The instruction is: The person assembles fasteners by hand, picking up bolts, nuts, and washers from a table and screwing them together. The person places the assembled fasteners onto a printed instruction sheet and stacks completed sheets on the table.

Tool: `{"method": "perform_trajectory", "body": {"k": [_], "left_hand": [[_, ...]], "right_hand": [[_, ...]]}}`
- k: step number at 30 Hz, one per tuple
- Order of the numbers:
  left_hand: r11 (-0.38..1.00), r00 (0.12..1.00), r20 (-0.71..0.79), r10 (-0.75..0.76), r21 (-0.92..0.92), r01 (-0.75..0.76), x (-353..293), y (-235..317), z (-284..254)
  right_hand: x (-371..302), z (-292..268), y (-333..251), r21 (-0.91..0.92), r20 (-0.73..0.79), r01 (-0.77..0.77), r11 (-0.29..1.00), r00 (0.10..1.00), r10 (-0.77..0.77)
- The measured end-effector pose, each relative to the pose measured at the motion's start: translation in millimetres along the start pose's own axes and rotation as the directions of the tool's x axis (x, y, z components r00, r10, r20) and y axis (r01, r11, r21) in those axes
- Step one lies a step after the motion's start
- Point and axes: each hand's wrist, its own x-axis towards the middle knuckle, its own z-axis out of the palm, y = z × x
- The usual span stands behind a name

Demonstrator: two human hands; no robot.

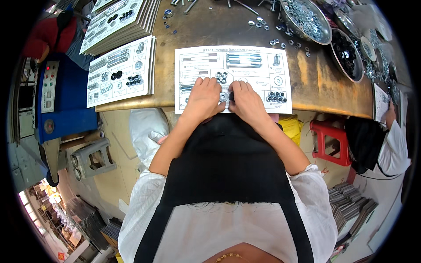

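A white printed hardware card (239,51) lies at the table's near edge, with metal rods, nuts, washers and black-and-silver small parts in its boxes. My left hand (202,100) rests on the card's lower middle, fingers curled down and what is under them hidden. Right beside it, my right hand (249,103) bends over the card, also with closed fingers. A small dark piece (231,95) shows at its fingertips, too small to name. Between the two hands a silver washer (223,97) sits on the card.
Stacks of similar cards (117,72) stand on the left. Metal bowls of washers (307,22) and black parts (346,55) are at the right, with loose washers (280,44) nearby. A red stool (326,144) stands below; another person's sleeve (392,147) shows far right.
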Motion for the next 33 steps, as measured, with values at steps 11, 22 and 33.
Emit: {"method": "perform_trajectory", "body": {"k": [11,22,33], "left_hand": [[0.988,0.982,-0.108,0.154,0.052,-0.149,62.8,1.6,7.7],[0.99,0.988,-0.061,0.143,-0.002,-0.143,68.2,5.2,14.0],[0.973,0.977,-0.178,-0.118,-0.217,0.078,35.4,-24.9,-14.6]], "right_hand": [[16.6,-45.1,48.9,0.167,-0.091,-0.114,0.979,0.987,0.131],[17.4,-35.8,59.1,0.208,0.01,-0.085,0.974,0.996,0.085],[16.8,-42.1,54.7,0.152,0.058,-0.113,0.982,0.993,0.106]]}}
